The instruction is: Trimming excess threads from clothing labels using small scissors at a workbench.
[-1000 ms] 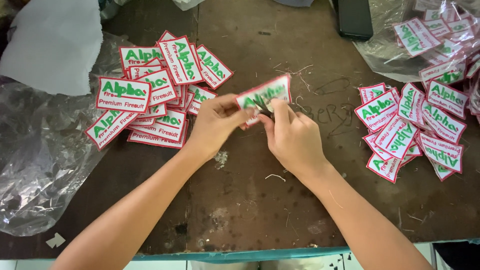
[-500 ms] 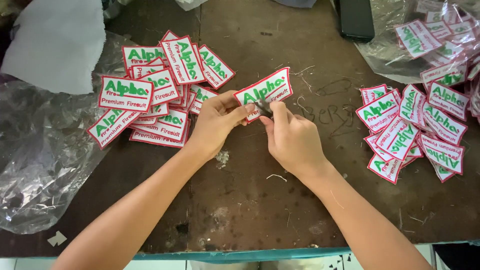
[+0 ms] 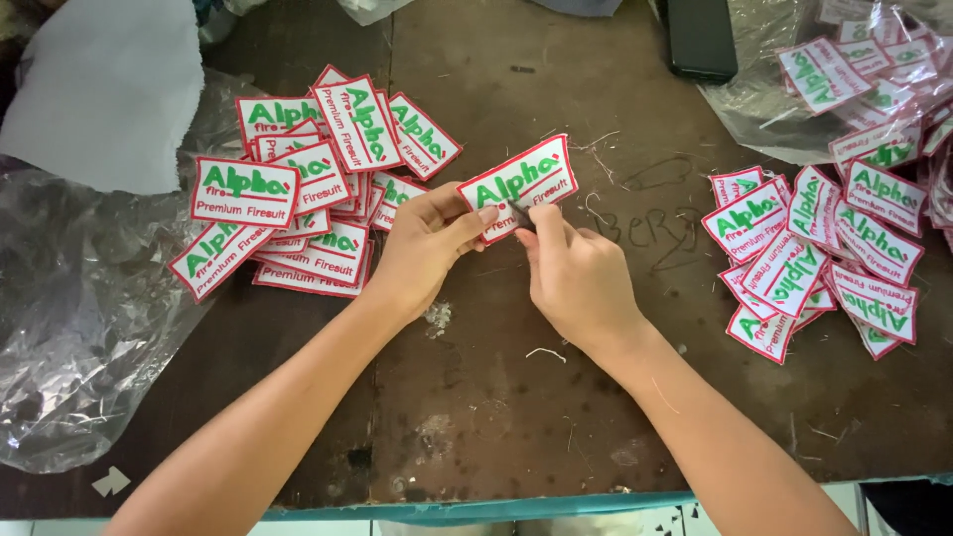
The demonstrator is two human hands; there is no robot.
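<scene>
My left hand pinches the lower left edge of a white rectangular embroidered patch with a red border and green lettering, holding it tilted just above the table. My right hand is at the patch's lower edge, its fingertips closed on a small dark tool that is mostly hidden. A fanned pile of the same patches lies left of my left hand. Another pile of patches lies to the right of my right hand.
The dark, worn wooden table has loose thread bits on it. Crumpled clear plastic covers the left side, with a white sheet above it. A plastic bag of more patches and a black flat device sit at the back right.
The patch has shifted only slightly in my left hand. My right fingertips have closed in on its lower edge, and the dark tool shows less than before.
</scene>
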